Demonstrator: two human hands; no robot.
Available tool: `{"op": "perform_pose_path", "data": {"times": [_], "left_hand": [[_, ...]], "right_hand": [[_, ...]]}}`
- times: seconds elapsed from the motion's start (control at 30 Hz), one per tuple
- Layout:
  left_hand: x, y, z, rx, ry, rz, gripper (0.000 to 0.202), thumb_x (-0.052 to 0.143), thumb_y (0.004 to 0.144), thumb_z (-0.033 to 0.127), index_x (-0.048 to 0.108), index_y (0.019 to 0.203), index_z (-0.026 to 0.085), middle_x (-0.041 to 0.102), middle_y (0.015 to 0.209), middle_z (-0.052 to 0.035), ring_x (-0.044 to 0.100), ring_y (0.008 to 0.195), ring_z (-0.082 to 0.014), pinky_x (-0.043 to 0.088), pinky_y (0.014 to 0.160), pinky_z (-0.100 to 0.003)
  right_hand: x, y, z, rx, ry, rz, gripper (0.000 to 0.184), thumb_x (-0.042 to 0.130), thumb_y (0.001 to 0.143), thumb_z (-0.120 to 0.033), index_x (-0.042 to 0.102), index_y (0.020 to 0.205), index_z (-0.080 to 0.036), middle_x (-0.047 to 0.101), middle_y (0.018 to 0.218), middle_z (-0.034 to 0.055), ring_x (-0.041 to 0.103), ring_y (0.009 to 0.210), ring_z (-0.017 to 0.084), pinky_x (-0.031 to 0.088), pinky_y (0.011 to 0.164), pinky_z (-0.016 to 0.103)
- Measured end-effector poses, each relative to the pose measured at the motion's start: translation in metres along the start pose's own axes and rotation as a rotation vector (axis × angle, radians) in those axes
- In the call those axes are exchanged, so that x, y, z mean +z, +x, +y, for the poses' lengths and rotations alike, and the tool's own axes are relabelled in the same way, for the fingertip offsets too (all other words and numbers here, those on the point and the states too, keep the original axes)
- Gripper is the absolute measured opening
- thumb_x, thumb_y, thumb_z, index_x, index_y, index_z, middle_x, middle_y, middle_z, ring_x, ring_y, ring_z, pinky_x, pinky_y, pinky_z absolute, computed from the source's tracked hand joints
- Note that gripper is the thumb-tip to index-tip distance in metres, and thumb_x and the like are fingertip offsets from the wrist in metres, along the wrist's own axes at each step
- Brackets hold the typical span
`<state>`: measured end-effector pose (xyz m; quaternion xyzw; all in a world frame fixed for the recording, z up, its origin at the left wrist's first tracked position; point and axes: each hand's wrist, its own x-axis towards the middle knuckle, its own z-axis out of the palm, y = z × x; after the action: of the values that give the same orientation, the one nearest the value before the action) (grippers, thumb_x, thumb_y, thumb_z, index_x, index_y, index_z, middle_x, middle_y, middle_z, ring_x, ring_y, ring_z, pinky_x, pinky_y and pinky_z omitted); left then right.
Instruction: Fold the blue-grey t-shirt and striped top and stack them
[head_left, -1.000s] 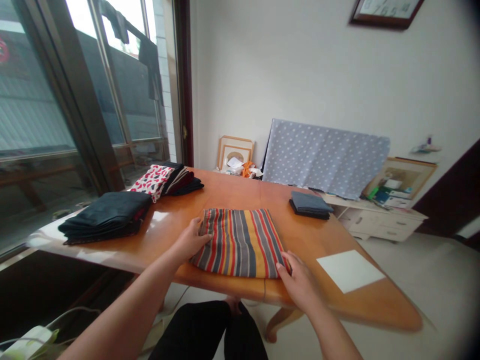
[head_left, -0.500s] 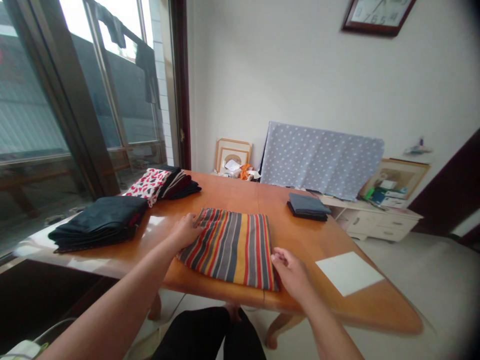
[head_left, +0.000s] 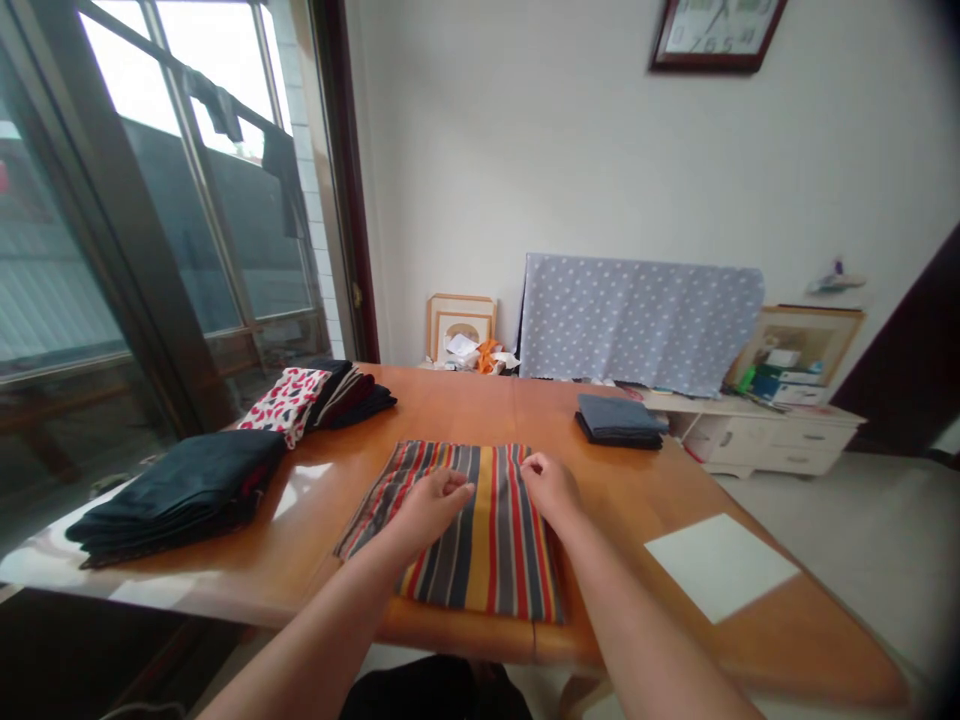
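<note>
A folded striped cloth [head_left: 480, 575] in red, yellow, grey and dark blue lies flat near the table's front edge. Over its middle is my left hand [head_left: 439, 502], fingers loosely curled and a gap between them and the thumb; I see nothing in it. At the cloth's far right corner, my right hand [head_left: 551, 487] has thumb and fingertips pinched together on the edge. Its palm hides part of the right side.
The wooden table [head_left: 600, 540] bears a dark folded stack [head_left: 180, 490] at left. Behind it are a red-spotted cloth [head_left: 281, 400] and more dark folded clothes [head_left: 360, 400]. Farther right lie a grey-blue folded pile [head_left: 619, 418] and a white sheet [head_left: 720, 567].
My left hand has moved right from the cloth's left edge to over its middle. My right hand has gone from the right side up to the far right corner. The view has shifted slightly.
</note>
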<state>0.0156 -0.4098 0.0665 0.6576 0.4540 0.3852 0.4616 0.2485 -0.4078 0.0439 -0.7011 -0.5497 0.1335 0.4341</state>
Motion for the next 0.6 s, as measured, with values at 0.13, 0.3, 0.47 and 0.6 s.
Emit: {"op": "perform_pose_path", "data": {"times": [0.13,0.3,0.47,0.6], "left_hand": [[0.009,0.000,0.008,-0.184,-0.350,-0.160,0.044,0.073,0.079,0.055,0.069,0.098,0.016,0.073,0.090,-0.0081,0.069,0.082,-0.0186,0.051,0.070,-0.025],[0.021,0.004,-0.005,-0.318,-0.559,0.017,0.029,0.080,0.074,0.034,0.067,0.093,0.016,0.073,0.083,-0.0057,0.069,0.068,-0.0173,0.054,0.062,-0.027],[0.008,-0.009,-0.015,-0.372,-0.626,0.176,0.030,0.077,0.076,0.022,0.066,0.104,0.017,0.075,0.087,-0.0082,0.073,0.074,-0.0231,0.060,0.063,-0.034],[-0.018,-0.032,-0.011,-0.361,-0.650,0.197,0.031,0.076,0.079,0.028,0.066,0.108,0.020,0.076,0.088,-0.0082,0.075,0.076,-0.0254,0.062,0.065,-0.036]], "right_hand": [[0.007,-0.039,-0.035,-0.308,0.071,-0.064,0.012,0.055,0.087,-0.026,0.067,0.086,-0.023,0.071,0.084,-0.0005,0.062,0.080,0.015,0.043,0.074,0.025],[0.007,-0.082,-0.059,-0.538,0.169,-0.293,0.012,0.056,0.088,-0.021,0.068,0.083,-0.023,0.071,0.088,-0.0002,0.064,0.088,0.015,0.045,0.081,0.025],[-0.014,-0.043,-0.018,-0.122,0.137,-0.013,0.028,0.050,0.093,-0.041,0.070,0.088,-0.022,0.073,0.083,0.0021,0.066,0.079,0.018,0.046,0.071,0.026],[-0.030,0.005,0.020,0.186,-0.041,-0.031,0.032,0.065,0.080,-0.051,0.069,0.070,-0.021,0.070,0.068,0.0069,0.067,0.074,0.023,0.045,0.063,0.029]]}}
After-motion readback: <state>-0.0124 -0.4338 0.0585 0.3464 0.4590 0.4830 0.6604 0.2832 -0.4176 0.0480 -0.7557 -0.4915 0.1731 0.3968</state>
